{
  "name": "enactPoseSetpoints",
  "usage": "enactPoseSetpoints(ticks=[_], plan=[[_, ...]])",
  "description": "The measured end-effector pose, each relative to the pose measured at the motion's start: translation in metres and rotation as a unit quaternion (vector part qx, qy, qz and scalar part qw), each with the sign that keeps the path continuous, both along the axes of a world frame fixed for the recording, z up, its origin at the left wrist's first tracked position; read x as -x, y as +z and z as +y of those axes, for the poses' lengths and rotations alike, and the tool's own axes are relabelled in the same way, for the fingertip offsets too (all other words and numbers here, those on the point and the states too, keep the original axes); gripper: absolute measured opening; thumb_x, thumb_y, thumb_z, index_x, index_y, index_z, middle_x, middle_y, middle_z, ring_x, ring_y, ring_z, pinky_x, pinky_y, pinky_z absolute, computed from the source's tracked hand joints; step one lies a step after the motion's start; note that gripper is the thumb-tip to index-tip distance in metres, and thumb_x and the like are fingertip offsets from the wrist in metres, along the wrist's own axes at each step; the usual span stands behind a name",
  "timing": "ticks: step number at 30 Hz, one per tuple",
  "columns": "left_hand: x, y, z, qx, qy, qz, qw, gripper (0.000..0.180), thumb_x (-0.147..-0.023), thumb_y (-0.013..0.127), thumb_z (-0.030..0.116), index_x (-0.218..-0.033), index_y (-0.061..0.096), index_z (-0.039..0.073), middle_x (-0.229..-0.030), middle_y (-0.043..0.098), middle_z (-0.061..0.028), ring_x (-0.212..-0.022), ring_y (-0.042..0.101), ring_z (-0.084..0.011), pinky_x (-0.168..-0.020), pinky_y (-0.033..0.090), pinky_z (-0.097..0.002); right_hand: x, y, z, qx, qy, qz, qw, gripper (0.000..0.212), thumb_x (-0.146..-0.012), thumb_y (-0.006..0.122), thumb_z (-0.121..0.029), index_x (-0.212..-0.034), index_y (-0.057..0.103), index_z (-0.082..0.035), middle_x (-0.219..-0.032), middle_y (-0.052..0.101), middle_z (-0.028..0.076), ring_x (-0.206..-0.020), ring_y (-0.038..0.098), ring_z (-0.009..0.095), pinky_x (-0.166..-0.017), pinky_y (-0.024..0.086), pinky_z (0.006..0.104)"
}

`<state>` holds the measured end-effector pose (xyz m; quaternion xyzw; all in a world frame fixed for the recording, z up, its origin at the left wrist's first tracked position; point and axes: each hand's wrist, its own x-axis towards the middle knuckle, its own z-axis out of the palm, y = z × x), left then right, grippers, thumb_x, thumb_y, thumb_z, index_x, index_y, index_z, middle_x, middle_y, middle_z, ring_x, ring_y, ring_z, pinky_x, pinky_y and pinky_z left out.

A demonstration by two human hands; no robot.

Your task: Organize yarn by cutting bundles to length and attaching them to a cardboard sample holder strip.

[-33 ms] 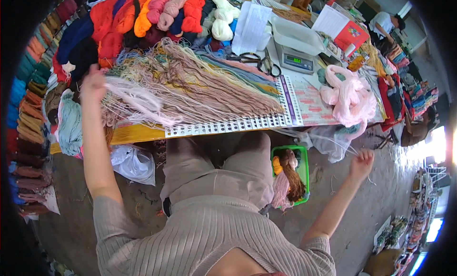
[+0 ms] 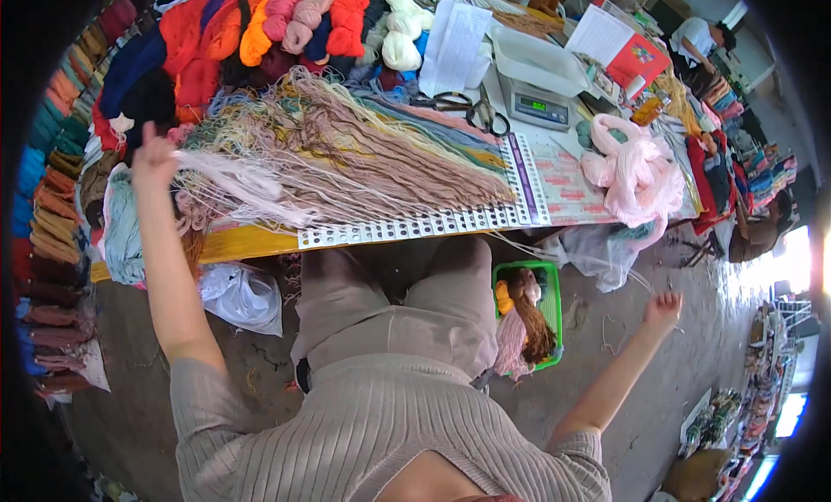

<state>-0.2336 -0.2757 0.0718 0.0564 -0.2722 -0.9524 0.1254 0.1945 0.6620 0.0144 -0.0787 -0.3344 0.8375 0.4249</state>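
Left hand [image 2: 154, 162] grasps white yarn strands [image 2: 235, 175] over worktop [image 2: 251, 242]. Right hand [image 2: 663, 312] apart from worktop; cannot tell if grasping.

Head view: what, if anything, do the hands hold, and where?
The left hand holds the pale strands by their left end. Thin threads reach toward the right hand; whether it grips them cannot be told.
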Motion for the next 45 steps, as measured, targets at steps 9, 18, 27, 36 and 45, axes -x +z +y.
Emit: enactPoseSetpoints(ticks=[9, 18, 27, 36, 45], plan=[[-0.095, 0.003, 0.299, 0.042, -0.304, -0.054, 0.95, 0.026, -0.091, 0.05, 0.025, -0.1, 0.061, 0.003, -0.091, 0.065, -0.0084, -0.073, 0.059, -0.012, -0.059, 0.045, -0.0246, 0.137, 0.029, -0.192, -0.422, 0.047, -0.306, 0.852, 0.019, -0.085, 0.056, -0.011, -0.102, 0.055, -0.002, -0.081, 0.063, 0.008, -0.073, 0.06, 0.013, -0.068, 0.048, 0.0259], [-0.147, -0.095, 0.437, 0.114, -0.572, -0.296, 0.757, 0.044, -0.094, 0.041, 0.04, -0.112, 0.048, 0.001, -0.108, 0.059, -0.0185, -0.099, 0.06, -0.0316, -0.078, 0.051, -0.0415, 0.243, -0.075, -0.283, -0.509, 0.349, -0.336, 0.711, 0.018, -0.082, 0.06, -0.017, -0.081, 0.061, 0.001, -0.063, 0.058, 0.003, -0.054, 0.054, 0.01, -0.051, 0.045, 0.0247], [-0.136, -0.109, 0.468, 0.276, -0.598, -0.251, 0.709, 0.024, -0.09, 0.05, 0.028, -0.096, 0.057, 0.005, -0.086, 0.062, -0.0068, -0.067, 0.062, -0.0174, -0.048, 0.044, -0.0261, 0.25, -0.071, -0.283, -0.464, 0.374, -0.372, 0.711, 0.019, -0.079, 0.063, -0.02, -0.08, 0.062, -0.001, -0.062, 0.057, 0.0, -0.052, 0.049, 0.007, -0.048, 0.038, 0.0214], [-0.131, -0.11, 0.48, 0.492, -0.511, -0.174, 0.683, 0.011, -0.074, 0.06, 0.01, -0.066, 0.064, 0.004, -0.057, 0.057, -0.0033, -0.042, 0.042, -0.0094, -0.036, 0.026, -0.0241, 0.256, -0.062, -0.279, -0.417, 0.485, -0.368, 0.675, 0.017, -0.084, 0.063, -0.022, -0.086, 0.061, -0.005, -0.07, 0.056, -0.002, -0.062, 0.049, 0.004, -0.054, 0.038, 0.0192], [-0.088, -0.02, 0.403, -0.038, -0.598, -0.103, 0.794, 0.024, -0.088, 0.052, 0.004, -0.112, 0.054, 0.005, -0.081, 0.057, -0.0033, -0.046, 0.035, 0.002, -0.033, 0.024, -0.0113, 0.249, -0.07, -0.274, -0.495, 0.409, -0.36, 0.677, 0.014, -0.081, 0.063, -0.016, -0.083, 0.062, -0.002, -0.069, 0.059, 0.0, -0.06, 0.052, 0.007, -0.055, 0.043, 0.0214]])
